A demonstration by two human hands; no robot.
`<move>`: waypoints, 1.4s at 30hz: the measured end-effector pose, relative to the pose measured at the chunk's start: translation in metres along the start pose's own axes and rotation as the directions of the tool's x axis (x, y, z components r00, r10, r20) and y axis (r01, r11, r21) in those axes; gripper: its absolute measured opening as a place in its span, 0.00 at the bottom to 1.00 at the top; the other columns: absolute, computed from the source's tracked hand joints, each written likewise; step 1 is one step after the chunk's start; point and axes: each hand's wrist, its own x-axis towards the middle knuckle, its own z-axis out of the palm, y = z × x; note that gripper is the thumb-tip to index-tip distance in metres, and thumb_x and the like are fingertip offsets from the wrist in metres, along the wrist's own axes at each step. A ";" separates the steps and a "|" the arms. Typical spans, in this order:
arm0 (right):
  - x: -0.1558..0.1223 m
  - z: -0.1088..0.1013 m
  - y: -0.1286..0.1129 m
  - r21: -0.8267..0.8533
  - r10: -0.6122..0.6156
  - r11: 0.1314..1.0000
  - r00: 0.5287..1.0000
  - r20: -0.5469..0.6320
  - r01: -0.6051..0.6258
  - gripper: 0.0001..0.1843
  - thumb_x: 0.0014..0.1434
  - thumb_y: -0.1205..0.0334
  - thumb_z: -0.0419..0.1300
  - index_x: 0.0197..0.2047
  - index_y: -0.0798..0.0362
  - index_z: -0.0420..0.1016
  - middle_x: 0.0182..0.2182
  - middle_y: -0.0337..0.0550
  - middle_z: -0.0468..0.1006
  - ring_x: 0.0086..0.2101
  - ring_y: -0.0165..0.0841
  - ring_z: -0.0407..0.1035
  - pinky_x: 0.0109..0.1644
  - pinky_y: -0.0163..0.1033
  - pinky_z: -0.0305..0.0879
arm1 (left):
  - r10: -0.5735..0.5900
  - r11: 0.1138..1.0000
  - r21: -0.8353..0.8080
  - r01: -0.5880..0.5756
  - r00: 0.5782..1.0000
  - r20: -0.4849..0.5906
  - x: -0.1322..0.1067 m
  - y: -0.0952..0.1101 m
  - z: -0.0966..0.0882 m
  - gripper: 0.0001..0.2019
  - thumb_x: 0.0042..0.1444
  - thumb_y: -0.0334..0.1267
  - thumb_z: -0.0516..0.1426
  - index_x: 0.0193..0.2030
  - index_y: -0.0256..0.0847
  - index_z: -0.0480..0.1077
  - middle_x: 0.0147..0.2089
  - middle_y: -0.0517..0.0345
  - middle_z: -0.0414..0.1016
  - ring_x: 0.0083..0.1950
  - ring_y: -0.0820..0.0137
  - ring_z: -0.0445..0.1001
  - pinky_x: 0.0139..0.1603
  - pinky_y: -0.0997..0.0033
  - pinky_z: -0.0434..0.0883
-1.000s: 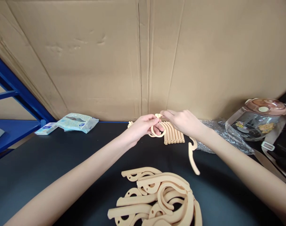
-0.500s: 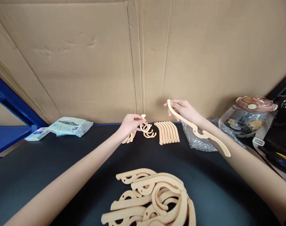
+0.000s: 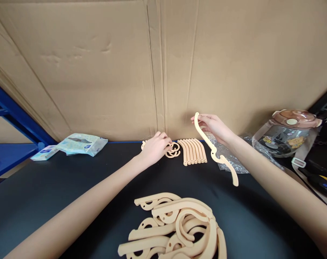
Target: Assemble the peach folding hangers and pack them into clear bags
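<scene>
My right hand (image 3: 213, 126) grips one end of a partly joined, cream-coloured folding hanger (image 3: 205, 136), held up in the air. Two curved pieces of it hang down to the right, with a rounded joint between them. My left hand (image 3: 154, 148) is low at the back of the table, its fingers curled at a small group of cream hooks (image 3: 175, 153). Whether a piece is between those fingertips is hidden. Just right of the hooks lies a neat row of curved hanger arms (image 3: 192, 151). More pale pieces (image 3: 142, 144) show partly behind my left hand.
A pile of folded hangers (image 3: 179, 216) lies close in front on the black table (image 3: 104, 187). Clear plastic wrap (image 3: 230, 158) and a strapped water bottle (image 3: 284, 136) stand right. Packets (image 3: 82, 142) lie left, beside a blue frame (image 3: 20, 118). Cardboard (image 3: 98, 72) walls the back.
My left hand has moved slightly right and turned over the hooks; the knobbed piece it pinched is out of sight. In my right hand, the hanger now hangs more steeply, its lower end swung left.
</scene>
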 end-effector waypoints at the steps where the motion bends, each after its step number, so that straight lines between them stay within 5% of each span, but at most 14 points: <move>1: 0.000 0.001 0.000 0.000 -0.001 1.000 1.000 0.003 0.001 0.14 0.64 0.64 0.52 0.34 0.54 0.79 0.35 0.45 0.77 0.30 0.27 0.66 0.30 0.31 0.61 | 0.050 0.998 0.025 -0.050 0.999 0.015 0.001 0.002 0.002 0.11 0.64 0.40 0.56 0.50 0.37 0.71 0.54 0.50 0.72 0.54 0.61 0.72 0.54 0.52 0.71; 5: -0.002 0.003 -0.001 0.002 -0.008 1.000 0.999 0.032 0.008 0.13 0.63 0.63 0.54 0.34 0.54 0.80 0.35 0.45 0.76 0.30 0.27 0.66 0.29 0.31 0.61 | 0.104 0.987 0.113 -0.110 0.993 0.062 0.010 0.015 0.009 0.13 0.64 0.41 0.56 0.52 0.37 0.70 0.53 0.50 0.72 0.52 0.62 0.73 0.53 0.53 0.71; 18: -0.004 0.001 -0.004 0.027 -0.042 0.999 0.997 0.072 0.040 0.13 0.63 0.64 0.54 0.35 0.54 0.80 0.32 0.43 0.75 0.29 0.27 0.65 0.29 0.31 0.61 | -0.139 0.983 0.140 0.119 0.980 0.143 0.035 0.045 -0.001 0.15 0.64 0.41 0.57 0.54 0.38 0.68 0.53 0.50 0.72 0.48 0.63 0.75 0.47 0.57 0.74; 24: -0.005 -0.003 -0.011 0.076 -0.046 0.996 0.999 0.013 0.045 0.14 0.64 0.66 0.52 0.33 0.55 0.78 0.32 0.44 0.76 0.28 0.26 0.65 0.29 0.31 0.61 | 0.007 0.998 0.068 -0.010 0.999 0.039 0.011 0.023 -0.030 0.10 0.64 0.43 0.55 0.41 0.39 0.73 0.44 0.55 0.76 0.47 0.64 0.73 0.46 0.63 0.71; 29: -0.003 -0.006 -0.014 0.109 -0.052 0.993 0.998 -0.023 0.054 0.10 0.62 0.64 0.54 0.34 0.54 0.77 0.32 0.43 0.76 0.28 0.27 0.65 0.29 0.32 0.61 | 0.079 0.996 0.046 -0.080 0.997 0.009 -0.010 -0.007 -0.017 0.09 0.63 0.41 0.55 0.34 0.44 0.75 0.38 0.58 0.75 0.46 0.65 0.73 0.38 0.72 0.66; 34: -0.003 -0.006 -0.012 0.112 -0.048 0.992 0.998 -0.031 0.051 0.11 0.62 0.64 0.54 0.33 0.54 0.77 0.31 0.44 0.76 0.28 0.27 0.65 0.29 0.32 0.61 | 0.112 0.993 0.040 -0.113 0.994 0.015 -0.013 -0.018 0.001 0.08 0.63 0.39 0.56 0.36 0.46 0.76 0.40 0.60 0.75 0.45 0.67 0.73 0.40 0.73 0.65; 39: -0.003 -0.006 -0.010 0.106 -0.048 0.993 0.999 -0.012 0.049 0.12 0.63 0.64 0.53 0.33 0.55 0.77 0.32 0.44 0.76 0.28 0.27 0.66 0.29 0.32 0.60 | 0.091 0.994 0.059 -0.092 0.996 0.024 -0.024 -0.011 -0.005 0.06 0.61 0.38 0.59 0.42 0.41 0.74 0.40 0.56 0.75 0.44 0.64 0.74 0.41 0.68 0.69; 42: -0.003 -0.008 -0.012 0.102 -0.059 0.993 0.998 -0.005 0.059 0.11 0.62 0.63 0.54 0.33 0.54 0.77 0.33 0.44 0.76 0.28 0.27 0.65 0.29 0.31 0.60 | 0.120 0.991 0.057 -0.121 0.993 0.023 -0.050 0.000 -0.011 0.14 0.60 0.40 0.60 0.50 0.37 0.71 0.46 0.51 0.74 0.45 0.63 0.74 0.44 0.61 0.73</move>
